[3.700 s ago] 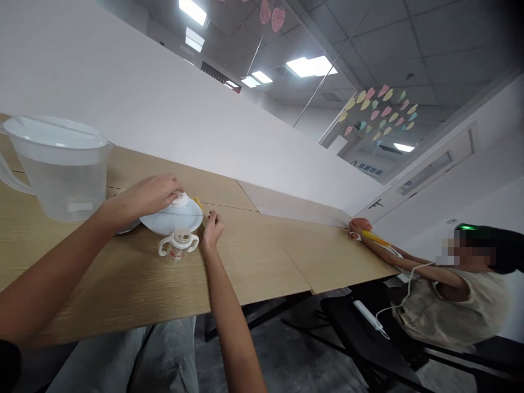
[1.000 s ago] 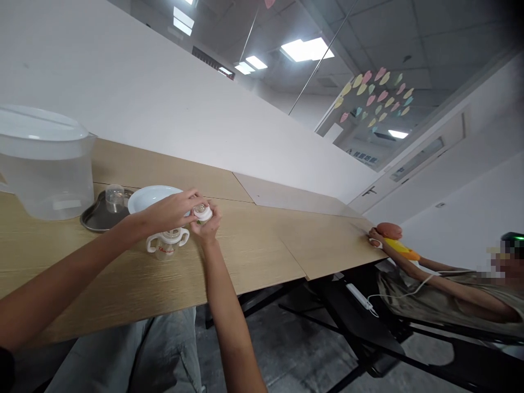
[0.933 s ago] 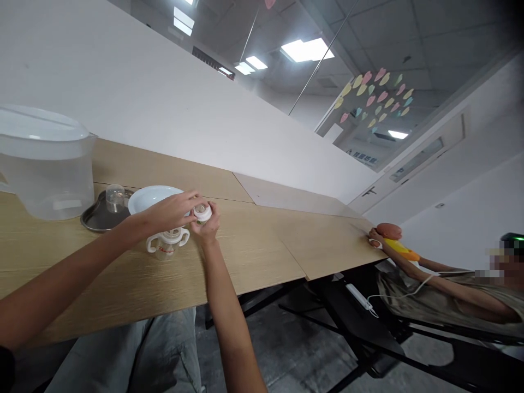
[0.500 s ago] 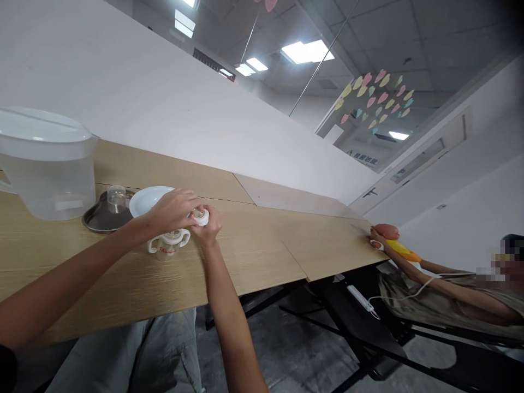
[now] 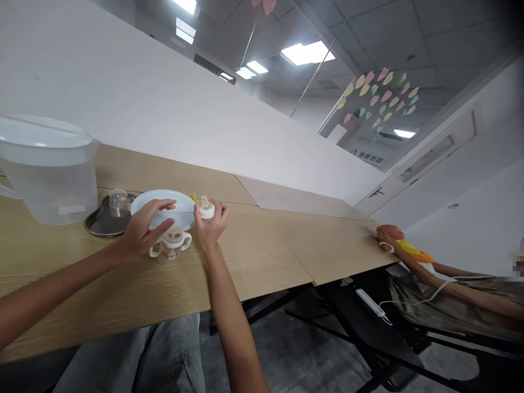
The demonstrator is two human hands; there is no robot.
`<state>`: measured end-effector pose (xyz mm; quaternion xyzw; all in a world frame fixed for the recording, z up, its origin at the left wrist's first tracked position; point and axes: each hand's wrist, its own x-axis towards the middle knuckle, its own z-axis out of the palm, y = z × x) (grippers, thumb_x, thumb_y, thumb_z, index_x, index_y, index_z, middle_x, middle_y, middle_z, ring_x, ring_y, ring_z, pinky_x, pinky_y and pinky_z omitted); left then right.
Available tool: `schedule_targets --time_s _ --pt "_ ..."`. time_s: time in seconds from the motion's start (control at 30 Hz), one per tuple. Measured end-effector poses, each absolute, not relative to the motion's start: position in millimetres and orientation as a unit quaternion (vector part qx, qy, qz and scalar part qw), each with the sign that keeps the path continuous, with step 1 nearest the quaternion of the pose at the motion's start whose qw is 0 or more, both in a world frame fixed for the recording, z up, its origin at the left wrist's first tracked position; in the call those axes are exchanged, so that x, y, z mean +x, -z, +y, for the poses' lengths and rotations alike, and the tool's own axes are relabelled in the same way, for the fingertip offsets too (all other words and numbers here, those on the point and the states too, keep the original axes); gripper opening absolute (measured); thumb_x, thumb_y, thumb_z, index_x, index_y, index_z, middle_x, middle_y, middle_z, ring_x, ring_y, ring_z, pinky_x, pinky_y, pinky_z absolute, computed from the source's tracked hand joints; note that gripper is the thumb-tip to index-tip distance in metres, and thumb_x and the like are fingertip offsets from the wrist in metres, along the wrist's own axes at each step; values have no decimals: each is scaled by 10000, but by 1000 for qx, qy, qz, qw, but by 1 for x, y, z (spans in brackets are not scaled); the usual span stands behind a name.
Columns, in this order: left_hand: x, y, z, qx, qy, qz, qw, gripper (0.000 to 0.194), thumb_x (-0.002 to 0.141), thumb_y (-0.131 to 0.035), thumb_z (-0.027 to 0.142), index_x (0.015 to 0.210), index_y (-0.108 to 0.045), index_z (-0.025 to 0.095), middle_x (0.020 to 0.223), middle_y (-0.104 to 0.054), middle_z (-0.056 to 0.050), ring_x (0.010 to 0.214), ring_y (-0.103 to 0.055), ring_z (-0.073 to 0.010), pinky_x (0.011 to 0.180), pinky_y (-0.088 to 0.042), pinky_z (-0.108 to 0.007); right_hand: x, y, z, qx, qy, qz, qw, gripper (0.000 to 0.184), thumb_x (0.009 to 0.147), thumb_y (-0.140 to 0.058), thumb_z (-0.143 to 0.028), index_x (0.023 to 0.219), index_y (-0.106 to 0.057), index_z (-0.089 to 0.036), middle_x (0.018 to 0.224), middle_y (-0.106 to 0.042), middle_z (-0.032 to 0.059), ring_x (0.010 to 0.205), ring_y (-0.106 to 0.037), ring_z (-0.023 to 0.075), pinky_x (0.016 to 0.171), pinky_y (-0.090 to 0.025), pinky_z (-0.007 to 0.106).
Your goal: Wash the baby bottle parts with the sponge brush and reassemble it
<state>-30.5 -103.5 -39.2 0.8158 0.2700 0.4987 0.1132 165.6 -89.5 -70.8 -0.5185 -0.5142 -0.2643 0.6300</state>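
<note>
My right hand [image 5: 212,225] is closed around a baby bottle nipple with a white collar [image 5: 207,209], its clear teat pointing up. Fingers apart and holding nothing, my left hand [image 5: 148,225] hovers by the near side of a pale blue bowl [image 5: 186,210]. Just below the bowl stands a clear two-handled baby bottle [image 5: 168,252] with red lettering; its top is open, as far as I can see. A clear dome cap [image 5: 118,203] sits in a kidney-shaped metal tray [image 5: 100,224] left of the bowl. Something small and yellow [image 5: 192,197] shows behind the bowl's right edge.
A large lidded water pitcher [image 5: 49,188] stands at the table's left. A white wall runs along the table's far side. At the far right, another person's arms [image 5: 442,277] hold a baby doll [image 5: 405,248]. A black folding chair [image 5: 368,327] stands below.
My left hand has let go of the nipple and collar and drawn back left over the bowl, its fingers opening. The right hand still holds the piece, now turned with the teat upright.
</note>
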Motion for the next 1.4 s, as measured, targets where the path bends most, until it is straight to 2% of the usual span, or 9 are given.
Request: schedule_targets --time_s 0.17,0.33,0.43,0.5,0.67,0.77,0.93,1.2,1.4 --pt "-56 81 -106 819 -497 272 98 458 958 -484 419 1354 -452 192 1183 -649 -98 1110 -597 -240 996 -445 -390 153 67 -96 -459 138 -594 646 374 855 -643 -481 1061 -632 -168 963 -665 106 883 -616 200 786 -524 346" --pt "-46 103 -111 828 -487 270 66 632 895 -559 504 1421 -377 203 1221 -646 -114 1200 -547 -302 1065 -378 -485 141 66 -103 -407 -27 -615 674 366 813 -662 -523 964 -652 -189 895 -690 64 780 -612 170 710 -521 313" --pt "-39 112 -111 824 -495 275 38 726 839 -610 555 1425 -380 192 1245 -632 -136 1203 -540 -326 1051 -390 -493 134 67 -108 -373 -84 -649 658 370 811 -650 -534 952 -633 -192 864 -676 44 765 -620 162 701 -522 301" --pt "-38 115 -110 821 -499 276 19 719 826 -629 550 1406 -404 189 1268 -617 -144 1195 -543 -328 1032 -407 -483 132 67 -113 -364 -75 -675 638 346 835 -618 -529 930 -619 -196 833 -661 34 750 -618 159 697 -518 297" --pt "-39 113 -109 834 -481 269 2 634 865 -626 474 1384 -408 181 1274 -598 -141 1183 -543 -304 1017 -415 -458 133 68 -118 -342 33 -709 616 308 884 -527 -503 853 -591 -204 734 -616 30 689 -582 168 653 -490 313" --pt "-39 111 -110 833 -485 266 -2 597 872 -619 465 1367 -433 187 1250 -615 -131 1153 -565 -297 1003 -422 -447 135 70 -116 -339 65 -715 607 295 905 -479 -475 853 -583 -203 737 -617 39 696 -583 174 650 -484 319" --pt "-38 111 -110 829 -500 251 -14 623 864 -636 441 1393 -426 187 1229 -632 -128 1126 -581 -287 1009 -412 -445 137 74 -112 -311 59 -722 615 257 909 -445 -414 848 -568 -197 728 -602 42 687 -563 178 634 -456 316" --pt "-39 109 -112 835 -473 280 6 574 862 -613 486 1332 -465 193 1208 -638 -127 1134 -576 -296 1002 -401 -458 140 76 -112 -328 53 -752 568 258 898 -374 -369 815 -550 -200 716 -575 50 676 -522 188 652 -419 336" --pt "-39 104 -116 840 -458 290 14 517 877 -608 468 1280 -475 174 1208 -627 -118 1135 -551 -283 993 -383 -452 141 78 -110 -331 69 -757 558 313 914 -361 -409 767 -551 -209 673 -556 47 649 -508 192 640 -421 345"
